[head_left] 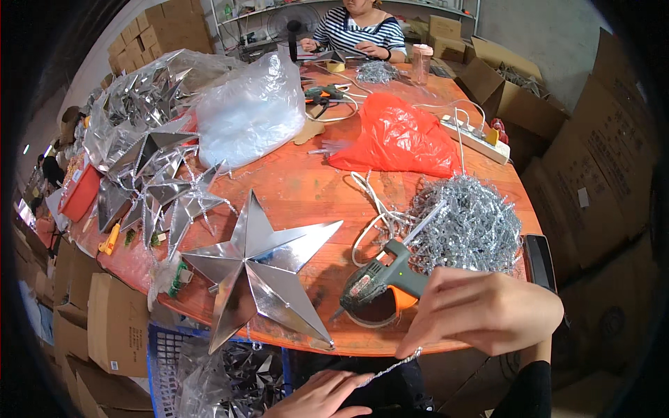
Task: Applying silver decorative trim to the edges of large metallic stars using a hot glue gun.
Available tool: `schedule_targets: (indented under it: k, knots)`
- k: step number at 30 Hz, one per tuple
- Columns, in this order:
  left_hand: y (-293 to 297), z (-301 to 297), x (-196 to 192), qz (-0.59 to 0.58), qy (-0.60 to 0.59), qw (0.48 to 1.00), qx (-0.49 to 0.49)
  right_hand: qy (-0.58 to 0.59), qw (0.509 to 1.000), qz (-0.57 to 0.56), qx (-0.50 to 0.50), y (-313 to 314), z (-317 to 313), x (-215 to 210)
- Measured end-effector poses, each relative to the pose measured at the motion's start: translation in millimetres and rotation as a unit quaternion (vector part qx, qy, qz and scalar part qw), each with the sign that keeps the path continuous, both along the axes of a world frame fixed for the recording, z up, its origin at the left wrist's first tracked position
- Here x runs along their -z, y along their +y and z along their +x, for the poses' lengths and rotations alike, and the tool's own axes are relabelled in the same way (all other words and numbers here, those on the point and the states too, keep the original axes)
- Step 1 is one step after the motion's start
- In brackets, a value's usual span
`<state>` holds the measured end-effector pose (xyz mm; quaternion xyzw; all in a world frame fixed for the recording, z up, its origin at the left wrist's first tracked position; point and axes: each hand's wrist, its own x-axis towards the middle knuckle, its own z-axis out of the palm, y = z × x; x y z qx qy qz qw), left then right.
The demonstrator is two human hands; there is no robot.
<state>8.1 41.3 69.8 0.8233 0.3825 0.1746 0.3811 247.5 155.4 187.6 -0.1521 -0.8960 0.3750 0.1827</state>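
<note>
A short silver tinsel strand stretches between my hands, just off the table's near edge. My right hand pinches its upper end, and the fingers of my left hand close on its lower end. Left of my right hand, a dark green hot glue gun with an orange trigger rests with its nozzle down over a small round dish. A large shiny silver star lies at the near edge of the table. Behind the glue gun is a heap of silver tinsel.
A red bag, white plastic bag and power strip stand farther back. Several silver stars pile up at left. A blue basket sits below the edge. Across the table a person works.
</note>
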Motion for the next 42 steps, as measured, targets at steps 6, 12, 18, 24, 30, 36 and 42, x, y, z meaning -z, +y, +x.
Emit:
schedule_targets:
  k: [6,12,18,24,30,36,42]
  knots:
    - [10.8,20.4,-16.1,0.038,-0.062,0.997,-0.023,-0.027,0.995,-0.042,-0.084,-8.5,-1.7,2.7]
    - [17.1,54.3,-16.4,-0.009,-0.279,0.947,-0.162,-0.011,0.999,0.024,-0.031,-19.3,0.1,13.1]
    - [21.0,57.2,-14.1,0.106,-0.242,0.942,-0.209,0.013,0.998,0.015,0.051,-22.1,-5.4,3.3]
    - [20.3,56.7,-15.5,0.09,-0.259,0.936,-0.222,0.004,0.996,0.036,0.081,-22.1,-3.6,8.0]
    - [19.9,58.1,-8.4,0.094,-0.279,0.926,-0.237,-0.01,0.998,0.017,0.067,-18.5,-4.5,9.6]
    - [18.7,57.6,-11.1,0.11,-0.26,0.93,-0.234,0.002,0.998,0.007,0.067,-19.9,-5.6,12.1]
    - [20.3,56.9,-10.3,0.144,-0.246,0.927,-0.243,-0.001,0.998,0.01,0.064,-19.0,-7.2,13.6]
